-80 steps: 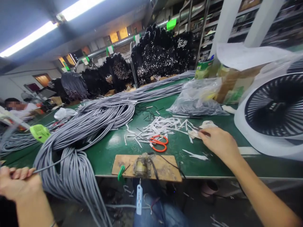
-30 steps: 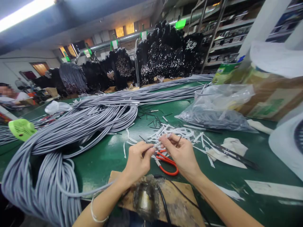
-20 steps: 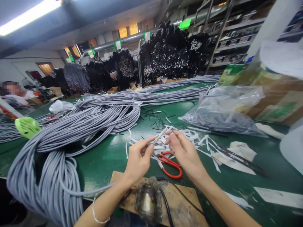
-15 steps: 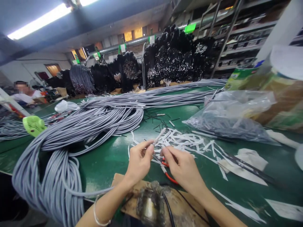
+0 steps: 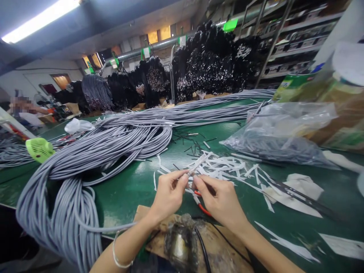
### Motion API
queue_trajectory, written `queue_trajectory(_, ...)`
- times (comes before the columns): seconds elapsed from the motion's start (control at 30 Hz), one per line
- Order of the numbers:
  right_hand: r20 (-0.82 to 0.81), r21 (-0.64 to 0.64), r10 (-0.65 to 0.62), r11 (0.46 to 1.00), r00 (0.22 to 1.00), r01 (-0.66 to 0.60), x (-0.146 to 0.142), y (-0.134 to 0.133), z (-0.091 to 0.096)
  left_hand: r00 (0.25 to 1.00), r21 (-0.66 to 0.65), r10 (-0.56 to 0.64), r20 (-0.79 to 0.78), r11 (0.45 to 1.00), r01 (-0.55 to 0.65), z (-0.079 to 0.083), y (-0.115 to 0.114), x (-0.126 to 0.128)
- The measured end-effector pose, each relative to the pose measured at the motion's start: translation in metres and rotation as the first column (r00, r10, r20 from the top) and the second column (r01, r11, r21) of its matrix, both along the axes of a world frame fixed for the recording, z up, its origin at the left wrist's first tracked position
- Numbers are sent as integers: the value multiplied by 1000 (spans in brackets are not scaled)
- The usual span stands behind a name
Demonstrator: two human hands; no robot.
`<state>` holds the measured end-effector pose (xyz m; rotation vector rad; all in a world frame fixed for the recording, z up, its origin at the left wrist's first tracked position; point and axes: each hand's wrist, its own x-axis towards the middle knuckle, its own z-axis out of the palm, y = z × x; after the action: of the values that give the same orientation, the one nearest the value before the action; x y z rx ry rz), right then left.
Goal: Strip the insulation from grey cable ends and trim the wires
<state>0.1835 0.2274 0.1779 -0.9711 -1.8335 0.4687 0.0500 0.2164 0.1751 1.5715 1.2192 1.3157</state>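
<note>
My left hand (image 5: 170, 191) is closed in a pinch on a grey cable, whose pale, braided-looking stripped end (image 5: 198, 163) points up and away past the fingertips. The cable's grey length (image 5: 116, 228) passes under my left wrist from the big bundle. My right hand (image 5: 220, 197) pinches close beside the same end, thumb against forefinger; what lies between those fingertips is too small to make out. Just below the fingertips, partly hidden by my right hand, lies a red-handled tool (image 5: 203, 208). White paper-like strips (image 5: 227, 167) are heaped behind both hands.
A large bundle of grey cables (image 5: 113, 140) covers the left of the green table (image 5: 127, 189). A plastic bag (image 5: 284, 140) sits at right, near dark tweezers (image 5: 301, 199). A worn metal pot-like device (image 5: 180, 242) stands below my wrists. A green fan (image 5: 40, 150) is at far left.
My two hands' fingertips have come closer together at the cable end, and the stripped end leans further right. The view has shifted slightly. A person in the left background has moved.
</note>
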Motion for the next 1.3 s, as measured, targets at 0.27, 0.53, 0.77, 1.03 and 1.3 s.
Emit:
queue_trajectory(0.27,63,284,-142,952,988,118,-4,-4,-7,990,14,37,-137,999,-35,1,2,1)
queue_trajectory(0.53,152,366,-221,918,963,152,-2,0,-5,955,188,220,-199,965,-183,6,-1,0)
queue_trajectory(0.77,115,341,-181,931,977,132,0,-1,-4,952,252,218,-213,954,-162,4,-3,0)
queue_trajectory(1.03,43,123,-99,988,994,93,-1,-3,0,931,326,252,-265,932,-160,8,-5,1)
queue_trajectory(1.3,-4,153,-130,980,991,130,-6,-8,-6,894,430,299,-333,892,-138,7,-7,2)
